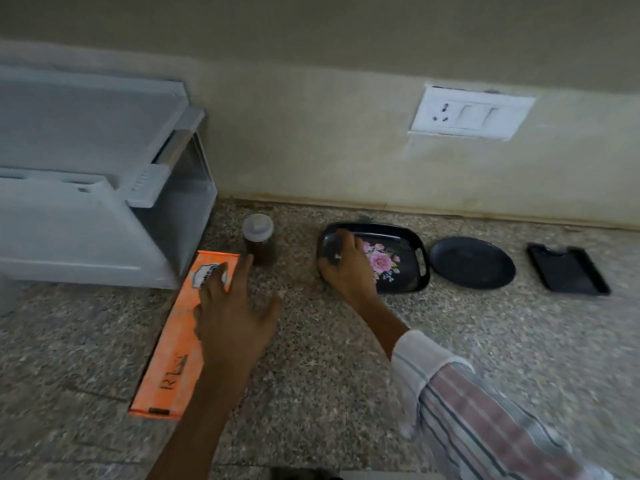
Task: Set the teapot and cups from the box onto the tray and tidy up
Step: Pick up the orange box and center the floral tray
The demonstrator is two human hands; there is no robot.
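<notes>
A flat orange box [166, 362] lies on the speckled counter at the left, its long side running away from me. My left hand [232, 323] hovers over its far half with fingers spread and nothing in it. A black tray with a pink flower print [398, 265] sits near the wall. My right hand [346, 268] is curled over the tray's left end, thumb outside the rim and fingers on top. Blur hides what lies under those fingers. I see no teapot or cups.
A small jar with brown contents and a clear lid [259, 240] stands just beyond the box. A large translucent plastic container [104, 188] fills the left. Right of the tray lie a round black plate [472, 263] and a small black rectangular tray [568, 270]. A wall socket [471, 114] is above.
</notes>
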